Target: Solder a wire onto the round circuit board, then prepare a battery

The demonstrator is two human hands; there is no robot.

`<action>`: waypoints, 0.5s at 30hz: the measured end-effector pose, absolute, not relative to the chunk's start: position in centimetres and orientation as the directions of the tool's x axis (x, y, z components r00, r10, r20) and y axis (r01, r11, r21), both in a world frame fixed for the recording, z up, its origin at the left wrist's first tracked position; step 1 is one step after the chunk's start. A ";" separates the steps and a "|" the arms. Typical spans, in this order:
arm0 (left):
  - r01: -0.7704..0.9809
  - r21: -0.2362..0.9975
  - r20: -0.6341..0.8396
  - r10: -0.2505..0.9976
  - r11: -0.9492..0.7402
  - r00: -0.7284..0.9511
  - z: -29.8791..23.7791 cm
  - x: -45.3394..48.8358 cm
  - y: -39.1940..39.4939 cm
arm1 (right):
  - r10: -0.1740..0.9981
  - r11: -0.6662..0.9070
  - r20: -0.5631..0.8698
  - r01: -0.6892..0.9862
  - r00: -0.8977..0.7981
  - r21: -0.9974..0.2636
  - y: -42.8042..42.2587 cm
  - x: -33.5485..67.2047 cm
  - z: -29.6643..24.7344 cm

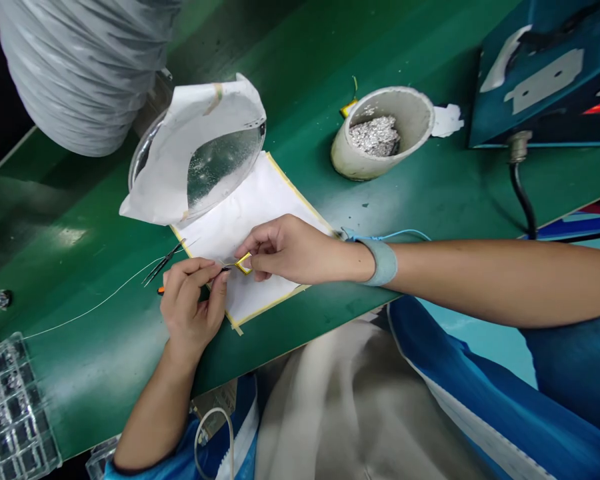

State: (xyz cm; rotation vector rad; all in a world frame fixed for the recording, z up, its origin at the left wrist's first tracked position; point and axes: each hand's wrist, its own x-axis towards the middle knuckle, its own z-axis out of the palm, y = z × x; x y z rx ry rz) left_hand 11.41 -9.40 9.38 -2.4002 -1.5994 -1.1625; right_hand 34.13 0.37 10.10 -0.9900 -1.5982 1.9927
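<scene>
My right hand point(295, 250) pinches a small flat battery cell point(244, 263) with yellow tape edges between thumb and fingers. Thin wires run from the cell toward my left hand point(193, 297). The fingertips of that hand are closed at the wires, around a small black piece point(225, 269) whose kind I cannot make out. An orange tip point(161, 291) shows behind the left hand; whether it belongs to the same piece is hidden. Both hands are over a white sheet point(267, 293) edged with yellow tape. Black tweezers point(164, 263) lie just beyond the left hand.
A clear round shield with white paper point(165, 167) stands behind the hands, beside a grey duct hose point(85, 73). A cup point(340, 157) holds silvery scraps. A blue box point(545, 80) with a black cable is far right; a clear compartment tray point(10, 413) is at left.
</scene>
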 end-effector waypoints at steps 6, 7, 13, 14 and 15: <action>0.823 0.358 0.574 0.799 -0.440 0.178 9.2 11.7 -9.3 | 0.692 -0.280 -0.273 0.101 -0.669 -0.955 0.3 34.1 10.1; 0.825 0.358 0.571 0.802 -0.437 0.177 9.2 11.8 -9.3 | 0.693 -0.275 -0.267 0.096 -0.670 -0.957 0.3 34.1 10.1; 0.825 0.378 0.552 0.818 -0.420 0.164 9.3 11.9 -9.3 | 0.691 -0.264 -0.256 0.093 -0.676 -0.960 0.3 34.2 10.2; 0.821 0.383 0.549 0.819 -0.423 0.166 9.3 11.9 -9.4 | 0.690 -0.264 -0.258 0.097 -0.676 -0.960 0.3 34.2 10.3; 0.820 0.383 0.546 0.820 -0.425 0.170 9.3 11.9 -9.4 | 0.689 -0.262 -0.258 0.098 -0.678 -0.960 0.3 34.2 10.3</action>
